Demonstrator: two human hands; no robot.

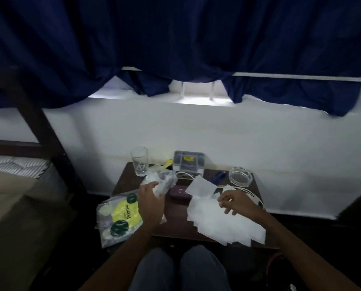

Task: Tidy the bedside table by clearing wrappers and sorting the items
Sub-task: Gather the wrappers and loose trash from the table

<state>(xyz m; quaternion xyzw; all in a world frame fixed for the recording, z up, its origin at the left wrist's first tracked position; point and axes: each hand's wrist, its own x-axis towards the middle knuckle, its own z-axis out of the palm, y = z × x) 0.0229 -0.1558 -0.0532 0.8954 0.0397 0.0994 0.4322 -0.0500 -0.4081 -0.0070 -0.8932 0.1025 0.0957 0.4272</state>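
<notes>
Small dark bedside table (175, 224) against a white wall (196, 133), navy curtain (175, 38) above, mattress (18, 171) at left.

Back row: glass tumbler (139, 160), grey organiser (188, 162), glass ashtray (239, 175).

Left hand (150, 204) grasps a crumpled clear wrapper (164, 180) at table centre. A green-yellow packet (120, 217) overhangs the left edge.

Right hand (238, 203) is curled over white paper sheets (217, 221); can't tell if it pinches anything.

Dark blue fabric curtains (175, 38) are hanging over a barred window (196, 89), with daylight leaking beneath onto the plain white wall (196, 133). At left, a dark wooden bed frame (39, 122) is holding a striped grey mattress (18, 169), near a small dark-brown wooden bedside table (175, 219).
</notes>
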